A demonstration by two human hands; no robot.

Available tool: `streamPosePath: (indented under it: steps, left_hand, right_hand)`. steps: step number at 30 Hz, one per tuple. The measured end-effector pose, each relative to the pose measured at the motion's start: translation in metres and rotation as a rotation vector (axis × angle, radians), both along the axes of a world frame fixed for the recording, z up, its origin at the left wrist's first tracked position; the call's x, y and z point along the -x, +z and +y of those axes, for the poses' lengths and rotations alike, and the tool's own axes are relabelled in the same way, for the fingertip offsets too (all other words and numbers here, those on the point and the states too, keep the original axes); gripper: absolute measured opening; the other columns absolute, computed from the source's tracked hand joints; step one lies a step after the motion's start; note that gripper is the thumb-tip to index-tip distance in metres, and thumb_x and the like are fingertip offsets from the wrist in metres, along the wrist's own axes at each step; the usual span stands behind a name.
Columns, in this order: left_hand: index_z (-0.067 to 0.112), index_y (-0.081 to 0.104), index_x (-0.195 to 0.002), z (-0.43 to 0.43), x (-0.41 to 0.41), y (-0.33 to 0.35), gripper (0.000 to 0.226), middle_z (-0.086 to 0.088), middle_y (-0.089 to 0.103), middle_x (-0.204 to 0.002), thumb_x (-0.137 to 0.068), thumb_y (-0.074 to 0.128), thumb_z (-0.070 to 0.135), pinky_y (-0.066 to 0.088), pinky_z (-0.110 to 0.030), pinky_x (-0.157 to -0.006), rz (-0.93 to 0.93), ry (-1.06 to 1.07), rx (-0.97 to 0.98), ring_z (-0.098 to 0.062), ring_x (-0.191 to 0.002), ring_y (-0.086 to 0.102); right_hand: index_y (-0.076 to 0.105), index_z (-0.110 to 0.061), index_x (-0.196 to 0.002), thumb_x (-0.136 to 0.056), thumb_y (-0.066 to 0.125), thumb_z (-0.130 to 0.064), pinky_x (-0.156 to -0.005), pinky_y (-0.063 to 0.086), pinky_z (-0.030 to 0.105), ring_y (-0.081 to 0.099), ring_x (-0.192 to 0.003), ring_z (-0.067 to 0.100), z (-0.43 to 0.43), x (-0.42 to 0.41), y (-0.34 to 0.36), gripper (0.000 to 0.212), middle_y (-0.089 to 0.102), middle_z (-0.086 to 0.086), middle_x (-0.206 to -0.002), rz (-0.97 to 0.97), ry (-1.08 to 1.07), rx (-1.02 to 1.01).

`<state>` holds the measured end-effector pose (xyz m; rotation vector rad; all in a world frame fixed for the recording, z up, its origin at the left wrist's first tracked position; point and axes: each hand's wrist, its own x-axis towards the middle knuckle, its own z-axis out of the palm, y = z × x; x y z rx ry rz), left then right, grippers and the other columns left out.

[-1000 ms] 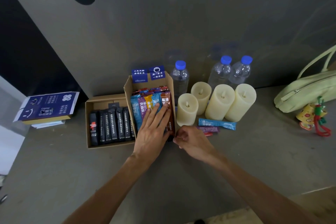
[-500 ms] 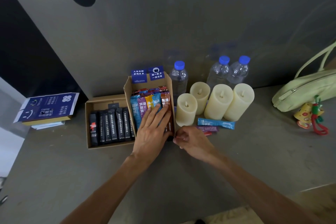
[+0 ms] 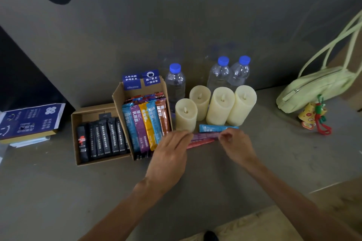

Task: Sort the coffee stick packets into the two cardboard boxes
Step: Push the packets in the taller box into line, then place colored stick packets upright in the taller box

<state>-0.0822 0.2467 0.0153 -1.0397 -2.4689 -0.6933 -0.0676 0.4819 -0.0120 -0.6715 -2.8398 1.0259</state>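
Three coffee stick packets lie loose on the counter (image 3: 254, 172) just right of the tall box (image 3: 117, 97): a purple packet (image 3: 205, 135), a red packet (image 3: 199, 144) touching its near edge, and a blue packet (image 3: 216, 128) just behind them. The right hand (image 3: 236, 144) has its fingers curled at the purple packet's right end and appears to pinch it, though blur makes the contact hard to confirm. The left hand (image 3: 170, 154) is spread with straight fingers at the tall box's near right corner, its fingertips reaching the left ends of the purple and red packets and holding nothing. The tall box is already packed with coloured packets (image 3: 145, 125) standing in a row. The low box (image 3: 75, 139), touching the tall box's left side, holds a row of black packets (image 3: 103, 137). By my reading the sorting is nearly done: only the three loose packets are left, and being coloured they likely belong in the tall box. Just right of the tall box stand four candles (image 3: 186, 114), with three water bottles (image 3: 175, 82) behind them. A green bag (image 3: 313, 88) lies well to its right, and blue booklets (image 3: 29, 119) well to its left.
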Motion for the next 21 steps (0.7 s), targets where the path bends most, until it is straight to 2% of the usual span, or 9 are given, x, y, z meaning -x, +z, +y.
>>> streamPosePath:
  steps: [2,4,8,10,12,14,15,18,21]
  left_hand:
    - [0.010,0.061,-0.125,0.032,-0.004,-0.009,0.043,-0.005,0.059,-0.128,-0.083,0.065,0.006,0.048,-0.035,-0.101,-0.040,-0.046,0.093,-0.021,-0.116,0.055]
    - [0.009,0.056,-0.131,0.059,-0.004,-0.024,0.049,-0.008,0.054,-0.135,-0.083,0.065,0.011,0.045,-0.036,-0.106,-0.136,0.013,0.191,-0.023,-0.125,0.052]
    - [0.003,0.025,-0.152,0.079,-0.003,-0.049,0.062,-0.013,0.026,-0.159,-0.097,0.050,0.016,0.022,-0.038,-0.119,-0.353,0.092,0.377,-0.028,-0.147,0.025]
    - [0.004,0.019,-0.154,0.079,-0.006,-0.056,0.061,-0.010,0.019,-0.162,-0.101,0.044,0.020,0.019,-0.037,-0.120,-0.388,0.083,0.401,-0.027,-0.149,0.018]
    - [0.005,0.036,-0.149,0.076,-0.008,-0.061,0.057,-0.009,0.034,-0.156,-0.097,0.052,0.023,0.028,-0.036,-0.116,-0.360,0.037,0.364,-0.026,-0.144,0.033]
    - [0.008,0.058,-0.134,0.075,-0.011,-0.063,0.049,-0.006,0.055,-0.141,-0.088,0.066,0.024,0.039,-0.032,-0.107,-0.318,-0.021,0.330,-0.023,-0.130,0.053]
    - [0.010,0.062,-0.130,0.075,-0.013,-0.062,0.046,-0.005,0.059,-0.137,-0.086,0.068,0.025,0.040,-0.030,-0.105,-0.284,-0.040,0.309,-0.022,-0.127,0.056]
    - [0.013,0.054,-0.136,0.078,-0.017,-0.052,0.040,-0.002,0.052,-0.141,-0.096,0.053,0.021,0.030,-0.027,-0.113,-0.378,-0.058,0.190,-0.018,-0.132,0.046]
    - [0.020,0.060,-0.123,0.084,-0.013,-0.041,0.028,0.002,0.061,-0.124,-0.096,0.055,0.021,0.043,-0.028,-0.104,-0.551,0.052,-0.003,-0.012,-0.115,0.055]
  right_hand:
    - [0.072,-0.021,-0.099,-0.091,0.061,-0.025,-0.084,0.053,0.038,0.068,-0.099,0.032,0.027,0.002,-0.004,0.015,0.074,0.008,-0.104,-0.014,-0.216,-0.025]
    - [0.071,-0.019,-0.104,-0.092,0.060,-0.029,-0.083,0.052,0.038,0.066,-0.101,0.033,0.046,0.006,-0.009,0.019,0.072,0.010,-0.105,-0.069,-0.318,0.021]
    - [0.074,-0.017,-0.090,-0.086,0.067,-0.038,-0.077,0.051,0.032,0.068,-0.095,0.028,0.059,0.019,-0.018,0.023,0.072,0.006,-0.093,-0.142,-0.271,0.099]
    - [0.072,-0.016,-0.080,-0.083,0.070,-0.040,-0.072,0.049,0.029,0.068,-0.091,0.027,0.060,0.025,-0.023,0.024,0.072,0.007,-0.087,-0.157,-0.271,0.120]
    - [0.072,-0.016,-0.077,-0.082,0.072,-0.040,-0.070,0.047,0.028,0.068,-0.089,0.027,0.060,0.028,-0.025,0.025,0.073,0.008,-0.087,-0.153,-0.283,0.138]
    - [0.070,-0.018,-0.074,-0.082,0.074,-0.038,-0.069,0.046,0.027,0.067,-0.086,0.024,0.061,0.029,-0.025,0.022,0.072,0.006,-0.084,-0.147,-0.293,0.186]
    - [0.069,-0.020,-0.072,-0.082,0.075,-0.036,-0.068,0.045,0.026,0.067,-0.083,0.022,0.063,0.029,-0.024,0.020,0.071,0.005,-0.082,-0.149,-0.292,0.213]
    - [0.070,-0.019,-0.073,-0.081,0.079,-0.025,-0.057,0.044,0.022,0.061,-0.065,0.014,0.065,0.022,-0.016,0.014,0.068,0.002,-0.072,-0.122,-0.269,0.345]
    - [0.070,-0.009,-0.080,-0.084,0.077,-0.013,-0.042,0.038,0.014,0.053,-0.052,0.008,0.068,0.002,-0.003,0.009,0.070,0.002,-0.066,-0.066,-0.267,0.571]
